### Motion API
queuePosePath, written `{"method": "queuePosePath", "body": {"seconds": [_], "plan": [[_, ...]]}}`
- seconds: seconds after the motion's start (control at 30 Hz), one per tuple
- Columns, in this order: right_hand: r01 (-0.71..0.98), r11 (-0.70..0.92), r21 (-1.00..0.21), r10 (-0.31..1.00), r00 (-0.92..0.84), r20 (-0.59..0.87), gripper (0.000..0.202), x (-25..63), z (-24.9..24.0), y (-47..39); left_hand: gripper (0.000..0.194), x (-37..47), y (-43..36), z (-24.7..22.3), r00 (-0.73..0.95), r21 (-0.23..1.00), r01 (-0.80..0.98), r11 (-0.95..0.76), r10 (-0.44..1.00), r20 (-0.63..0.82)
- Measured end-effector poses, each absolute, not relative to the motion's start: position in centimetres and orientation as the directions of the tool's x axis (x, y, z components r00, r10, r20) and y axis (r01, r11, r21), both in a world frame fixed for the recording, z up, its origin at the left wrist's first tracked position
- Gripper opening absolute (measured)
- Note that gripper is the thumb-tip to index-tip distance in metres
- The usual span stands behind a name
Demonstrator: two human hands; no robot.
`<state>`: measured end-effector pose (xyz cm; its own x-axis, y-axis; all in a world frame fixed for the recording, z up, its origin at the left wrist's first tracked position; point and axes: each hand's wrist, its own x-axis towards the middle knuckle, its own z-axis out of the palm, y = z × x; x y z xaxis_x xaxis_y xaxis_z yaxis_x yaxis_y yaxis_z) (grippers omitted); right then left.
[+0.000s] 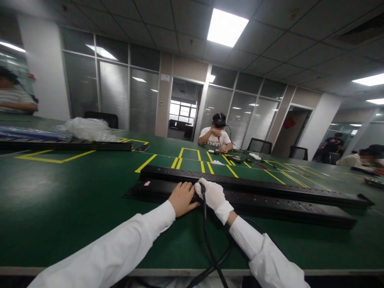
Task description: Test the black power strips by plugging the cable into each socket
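Observation:
Two long black power strips lie side by side before me, their tops dotted with red spots: the near power strip point(288, 206) and the far power strip point(255, 184). Over the near strip's top rests my bare left hand point(182, 199), fingers across it and thumb on the near side. Just right of it, my right hand point(211, 196), in a white glove, is closed around the end of a black power cable point(207, 232) at the near strip. The cable's tip is hidden by the glove. From there the cable runs down over the table's front edge.
Yellow tape marks the green table point(90, 208). At the left lie crumpled clear plastic wrap point(87, 129), more black strips point(99, 146) and a dark phone point(142, 148). Across the table sits a person point(216, 136) wearing a headset, near cables and small tools. Other people sit at both sides.

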<state>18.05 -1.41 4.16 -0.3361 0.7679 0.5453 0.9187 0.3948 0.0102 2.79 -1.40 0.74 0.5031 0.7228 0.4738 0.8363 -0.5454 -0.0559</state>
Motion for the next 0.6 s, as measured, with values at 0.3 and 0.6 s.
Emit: {"method": "queuePosePath", "body": {"seconds": [0.3,0.6], "plan": [[0.862,0.506,-0.032,0.703,-0.391,0.594,0.029,18.29,4.29,-1.19,0.051,2.86,-1.07,0.36,0.508,-0.071,0.834,-0.547,0.712,0.484],[0.864,0.492,-0.105,0.748,-0.359,0.558,0.027,18.38,4.44,-1.49,0.053,2.89,-1.14,0.28,0.505,-0.076,0.837,-0.542,0.712,0.488]]}}
